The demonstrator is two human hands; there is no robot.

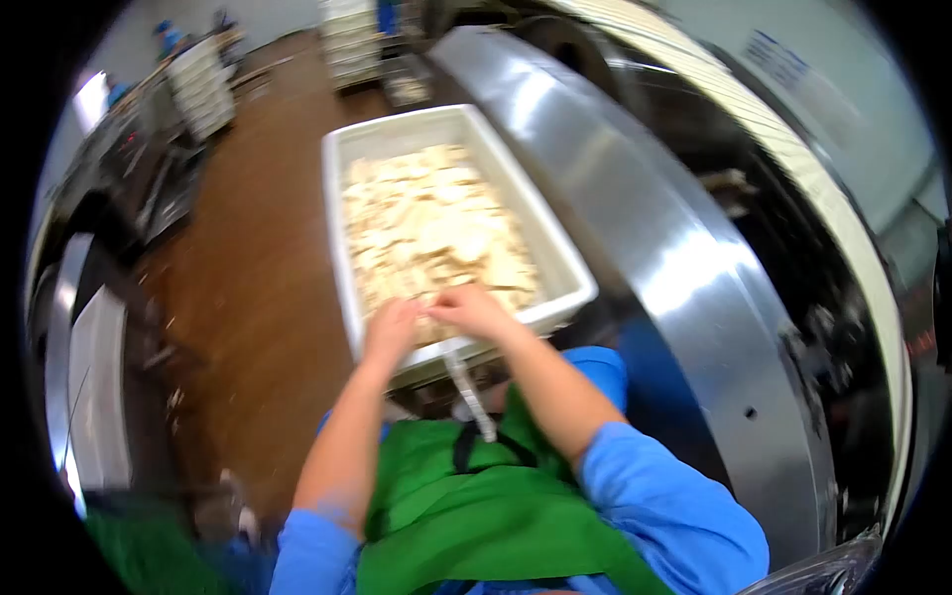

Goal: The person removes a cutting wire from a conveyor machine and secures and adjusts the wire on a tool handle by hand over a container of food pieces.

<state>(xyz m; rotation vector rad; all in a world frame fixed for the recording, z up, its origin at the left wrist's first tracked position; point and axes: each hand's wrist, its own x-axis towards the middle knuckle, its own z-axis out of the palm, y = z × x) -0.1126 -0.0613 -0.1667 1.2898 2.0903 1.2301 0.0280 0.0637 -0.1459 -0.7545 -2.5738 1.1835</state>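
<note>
Tub of white plastic, deep and rectangular (557,266), holds a layer of pale-yellow blocky pieces (431,213). Left hand (393,329) and right hand (472,311) are together at its near end, above the nearest pieces; most of the pieces lie beyond them. Fingers curl inward, fingertips nearly meeting; blur prevents telling whether either grips anything. Narrow white strip (466,389) hangs just below the hands, reaching the green fabric apron (496,526).
</note>
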